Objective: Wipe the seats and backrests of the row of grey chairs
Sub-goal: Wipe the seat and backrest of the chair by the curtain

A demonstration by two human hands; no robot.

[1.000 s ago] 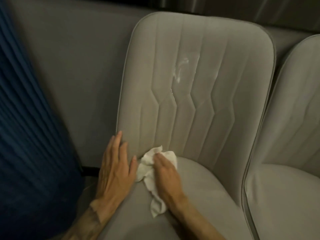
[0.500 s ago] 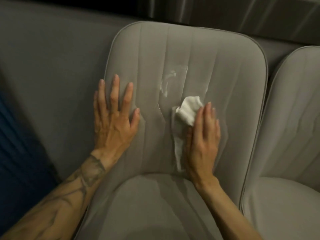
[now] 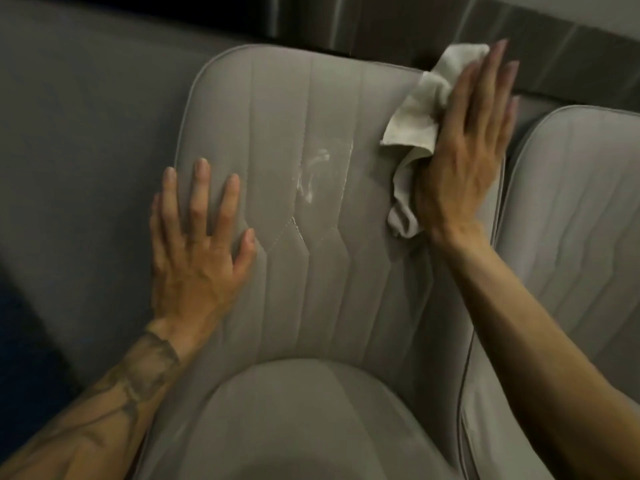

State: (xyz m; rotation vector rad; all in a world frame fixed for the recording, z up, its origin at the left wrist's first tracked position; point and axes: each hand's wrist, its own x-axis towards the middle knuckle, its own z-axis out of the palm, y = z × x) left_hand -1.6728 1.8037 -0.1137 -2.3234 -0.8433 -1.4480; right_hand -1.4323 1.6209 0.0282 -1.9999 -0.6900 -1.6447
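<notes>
A grey padded chair fills the view, its backrest (image 3: 294, 109) upright and its seat (image 3: 304, 417) below. A whitish smear (image 3: 313, 174) marks the middle of the backrest. My left hand (image 3: 197, 247) lies flat with fingers spread on the backrest's left side. My right hand (image 3: 467, 143) presses a white cloth (image 3: 420, 116) flat against the backrest's upper right corner; the cloth sticks out past my fingertips and hangs down by my wrist.
A second grey chair (image 3: 581, 216) stands right beside this one on the right. A grey wall (image 3: 86, 133) runs behind on the left, and a dark ledge (image 3: 554, 60) behind the chair tops. Dark blue fabric (image 3: 20, 368) shows at the lower left.
My right hand has swept the cloth from the seat's back edge up the backrest to its upper right corner. My left hand moved from the seat up onto the backrest's left side.
</notes>
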